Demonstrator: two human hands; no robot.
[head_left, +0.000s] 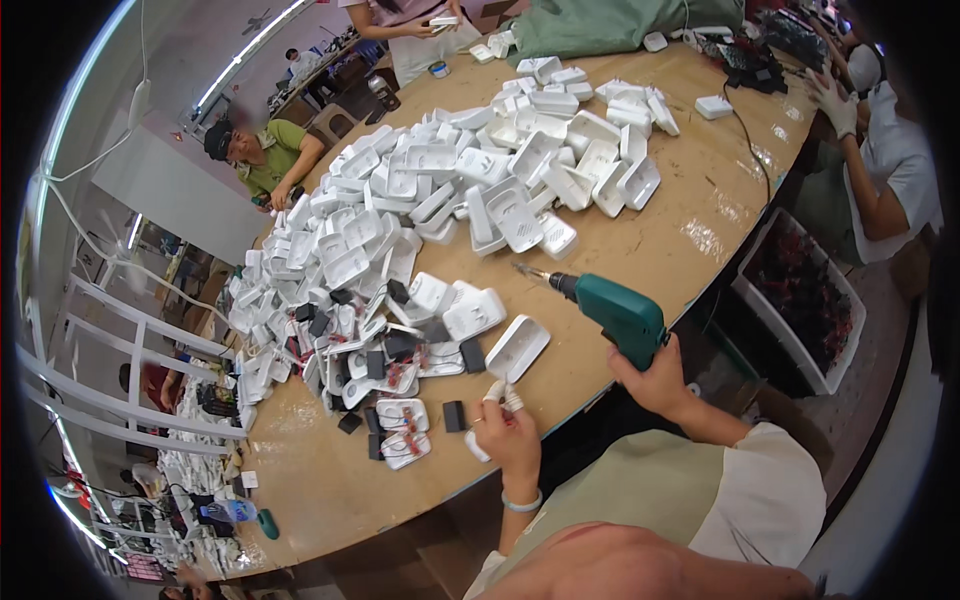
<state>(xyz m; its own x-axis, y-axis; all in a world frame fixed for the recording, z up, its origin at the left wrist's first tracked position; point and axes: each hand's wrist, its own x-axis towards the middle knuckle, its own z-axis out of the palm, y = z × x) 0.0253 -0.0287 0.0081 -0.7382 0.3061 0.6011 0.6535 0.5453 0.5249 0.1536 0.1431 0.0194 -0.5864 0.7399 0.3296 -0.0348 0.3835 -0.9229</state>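
The right grip (652, 382) grasps a green pistol-style power driver (622, 308), its bit (532, 271) directed across the desk (340, 490), seemingly to stay clear of the left grip (507, 432). That one curls at the near end of a white plastic housing (517, 349), whether pinching it I cannot tell. The housing lies open side up before the heaped casings (430, 158), apparently for easy reach.
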